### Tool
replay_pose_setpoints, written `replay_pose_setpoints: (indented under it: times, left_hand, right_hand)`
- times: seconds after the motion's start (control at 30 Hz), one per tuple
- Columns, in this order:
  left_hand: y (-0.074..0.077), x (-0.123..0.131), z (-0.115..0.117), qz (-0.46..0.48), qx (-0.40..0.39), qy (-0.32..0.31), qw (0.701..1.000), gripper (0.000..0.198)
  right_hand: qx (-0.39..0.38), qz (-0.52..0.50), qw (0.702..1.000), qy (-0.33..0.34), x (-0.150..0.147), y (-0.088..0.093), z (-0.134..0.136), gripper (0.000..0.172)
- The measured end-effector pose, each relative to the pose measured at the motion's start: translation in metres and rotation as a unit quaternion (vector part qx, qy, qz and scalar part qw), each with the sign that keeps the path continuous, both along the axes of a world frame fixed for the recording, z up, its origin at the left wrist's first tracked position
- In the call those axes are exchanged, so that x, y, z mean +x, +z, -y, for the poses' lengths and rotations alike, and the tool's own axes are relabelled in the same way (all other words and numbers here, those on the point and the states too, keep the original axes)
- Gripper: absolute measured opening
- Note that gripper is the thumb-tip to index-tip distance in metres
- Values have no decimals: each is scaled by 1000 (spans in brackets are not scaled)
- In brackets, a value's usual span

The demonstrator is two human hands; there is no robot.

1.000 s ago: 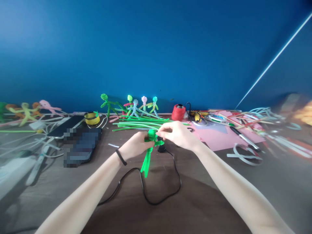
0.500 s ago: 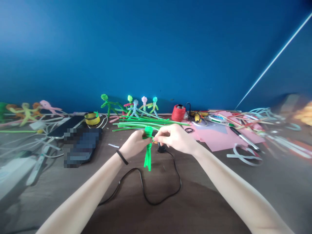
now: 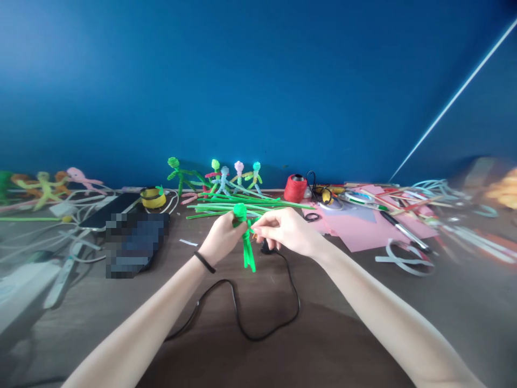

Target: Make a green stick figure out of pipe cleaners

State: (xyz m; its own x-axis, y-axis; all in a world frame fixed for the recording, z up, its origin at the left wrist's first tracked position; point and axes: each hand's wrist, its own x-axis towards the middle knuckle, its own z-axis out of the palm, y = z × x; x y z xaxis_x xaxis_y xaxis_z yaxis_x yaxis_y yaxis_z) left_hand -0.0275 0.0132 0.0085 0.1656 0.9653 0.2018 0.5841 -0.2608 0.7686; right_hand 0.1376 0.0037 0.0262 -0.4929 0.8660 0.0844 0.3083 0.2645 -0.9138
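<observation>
A bright green pipe-cleaner figure [image 3: 247, 250] with a wound round head is in front of me above the table. My left hand [image 3: 223, 235] is closed around its upper body, thumb across the front, and the legs hang below, tilted slightly. My right hand [image 3: 285, 231] pinches a short green strand at the figure's right side; the very tips are small and partly hidden. Right behind my hands lie several loose green pipe cleaners [image 3: 230, 207]. A black plug [image 3: 266, 248] with a black cable [image 3: 299, 302] rests on the table under my right hand.
Several finished pipe-cleaner figures [image 3: 173, 163] lean along the blue wall. To the left lie a dark phone [image 3: 111, 209], a blurred-out dark device [image 3: 151, 237] and a yellow tape roll [image 3: 153, 198]. A red thread spool [image 3: 295, 188], pink paper [image 3: 359, 235] and a pen [image 3: 404, 229] are right.
The green figure has tilted, its head moving left and its legs swinging right and up. Both hands stay close together at it.
</observation>
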Motion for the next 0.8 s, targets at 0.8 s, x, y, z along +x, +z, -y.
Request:
replay_pose_setpoints:
  times: [0.8]
  left_hand:
    - [13, -5, -1, 150, -125, -83, 977, 23]
  right_hand:
    - [118, 45, 992, 23, 12, -9, -19, 17]
